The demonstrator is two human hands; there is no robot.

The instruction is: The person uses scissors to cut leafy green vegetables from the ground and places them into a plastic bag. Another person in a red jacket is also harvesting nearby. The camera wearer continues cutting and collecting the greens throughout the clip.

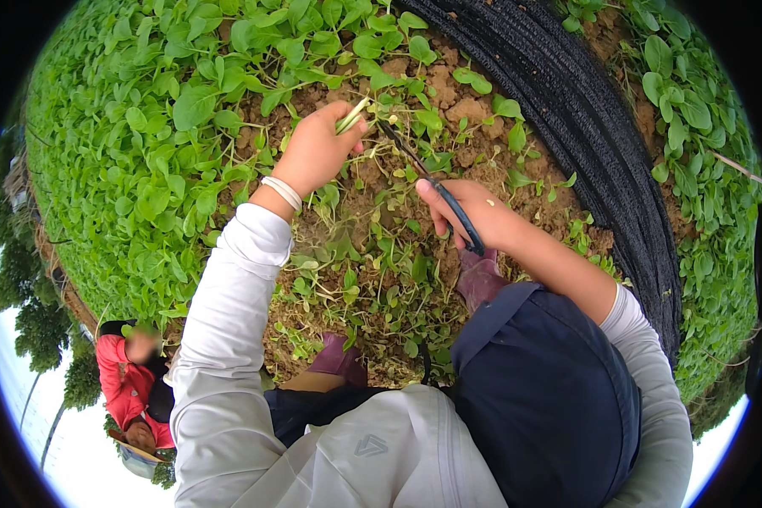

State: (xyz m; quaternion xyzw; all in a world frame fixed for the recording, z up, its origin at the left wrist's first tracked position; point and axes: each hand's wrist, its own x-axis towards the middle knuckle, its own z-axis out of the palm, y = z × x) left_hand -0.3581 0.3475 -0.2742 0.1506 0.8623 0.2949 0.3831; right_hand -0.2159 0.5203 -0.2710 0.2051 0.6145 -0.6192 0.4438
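Note:
My left hand (322, 145) pinches a few pale green cut stems (354, 117) between thumb and fingers, their ends pointing up and away from me. A white band circles that wrist. In my right hand (473, 213) is a pair of scissors (452, 202) with dark blue handles. Its dark blades (401, 145) reach toward the stems and end just right of my left fingertips. Whether the blades are parted is hard to see. Beneath both hands, brown soil (371, 181) carries scattered leaves and thin trimmed stems.
Dense leafy green plants (146, 152) fill the left side. A bunched strip of black netting (584, 108) curves down the right, with more leafy plants (705, 254) beyond. Purple boots (338, 362) stand on the soil. A person in a red jacket (122, 384) is at the lower left.

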